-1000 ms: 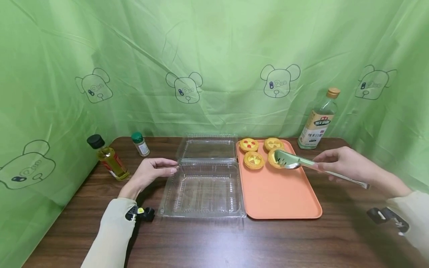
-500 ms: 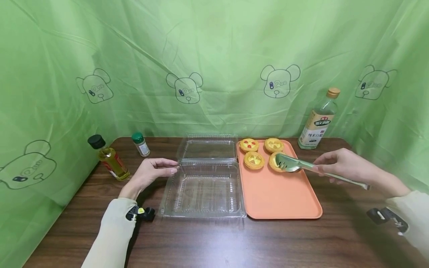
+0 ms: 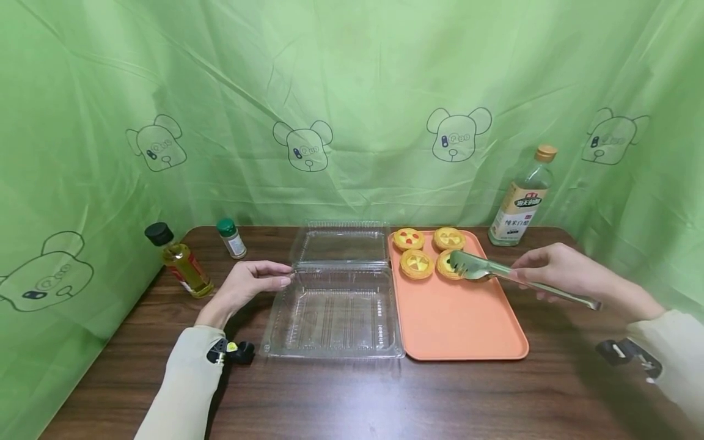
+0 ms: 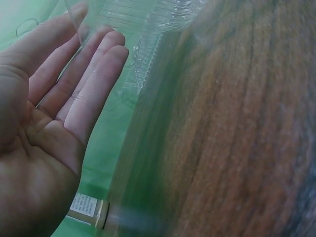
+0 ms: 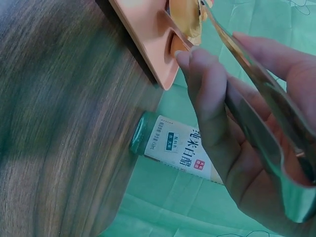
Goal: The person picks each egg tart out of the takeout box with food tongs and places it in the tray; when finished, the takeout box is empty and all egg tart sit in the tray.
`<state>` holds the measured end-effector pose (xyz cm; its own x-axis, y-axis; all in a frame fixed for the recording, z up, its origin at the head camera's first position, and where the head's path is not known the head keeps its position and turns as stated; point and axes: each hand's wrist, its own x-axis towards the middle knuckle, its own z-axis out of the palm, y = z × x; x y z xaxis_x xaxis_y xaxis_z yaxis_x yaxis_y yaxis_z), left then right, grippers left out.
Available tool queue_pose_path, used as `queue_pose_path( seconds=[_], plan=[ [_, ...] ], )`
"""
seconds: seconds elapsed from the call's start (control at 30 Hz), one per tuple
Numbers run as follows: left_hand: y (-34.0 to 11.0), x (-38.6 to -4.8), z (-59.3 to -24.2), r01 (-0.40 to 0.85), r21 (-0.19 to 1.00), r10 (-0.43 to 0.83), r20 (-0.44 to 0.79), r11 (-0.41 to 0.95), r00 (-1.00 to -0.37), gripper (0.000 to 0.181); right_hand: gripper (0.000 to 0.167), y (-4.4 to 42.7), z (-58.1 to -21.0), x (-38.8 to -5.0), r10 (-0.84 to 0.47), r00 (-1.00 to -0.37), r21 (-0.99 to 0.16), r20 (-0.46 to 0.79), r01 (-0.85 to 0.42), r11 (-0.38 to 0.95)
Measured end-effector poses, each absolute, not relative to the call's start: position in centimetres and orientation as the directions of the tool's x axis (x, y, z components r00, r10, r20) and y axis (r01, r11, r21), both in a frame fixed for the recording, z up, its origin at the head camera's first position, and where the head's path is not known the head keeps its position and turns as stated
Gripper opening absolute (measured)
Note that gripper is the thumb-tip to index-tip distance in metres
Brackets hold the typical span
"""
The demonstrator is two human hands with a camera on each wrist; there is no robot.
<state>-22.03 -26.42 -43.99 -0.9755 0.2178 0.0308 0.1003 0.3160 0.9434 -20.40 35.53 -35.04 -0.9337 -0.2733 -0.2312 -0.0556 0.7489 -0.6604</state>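
My left hand (image 3: 244,286) pinches the left rim of a clear plastic clamshell box (image 3: 330,352) between thumb and fingers; its lid (image 3: 346,245) lies folded back. The left wrist view shows the plastic edge by the thumb and fingertips. With my right hand (image 3: 566,272) I hold metal tongs (image 3: 500,269). Their tips are at the front right egg tart (image 3: 447,269) on an orange tray (image 3: 462,330), covering part of it. Whether the tips grip the tart is unclear. Beside it sit a fruit tart (image 3: 416,264), a red-dotted tart (image 3: 409,239) and another tart (image 3: 449,238).
A vinegar bottle (image 3: 519,205) stands behind the tray's right side. At the left are an oil bottle (image 3: 184,266) and a green-capped shaker (image 3: 231,239). Green cloth (image 3: 374,171) hangs behind and beside the wooden table (image 3: 352,403).
The tongs and the front right tart shift slightly right, then back left; a dark spot now shows on that tart. My left hand and the box stay in place.
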Motion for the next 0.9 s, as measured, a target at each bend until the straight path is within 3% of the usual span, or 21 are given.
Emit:
queue_pose_path(
  seconds=[0.6, 0.9],
  plan=[
    [-26.4, -22.0, -44.1, 0.109, 0.942, 0.216, 0.041, 0.316, -0.976, 0.038, 0.049, 36.3, -34.8, -20.0, -0.240, -0.956, -0.600, -0.167, -0.094, 0.794],
    [-26.4, -22.0, -44.0, 0.111, 0.942, 0.223, 0.039, 0.318, -0.974, 0.038, 0.046, 36.8, -34.6, -19.6, -0.203, -0.971, -0.584, -0.125, -0.093, 0.807]
  ],
)
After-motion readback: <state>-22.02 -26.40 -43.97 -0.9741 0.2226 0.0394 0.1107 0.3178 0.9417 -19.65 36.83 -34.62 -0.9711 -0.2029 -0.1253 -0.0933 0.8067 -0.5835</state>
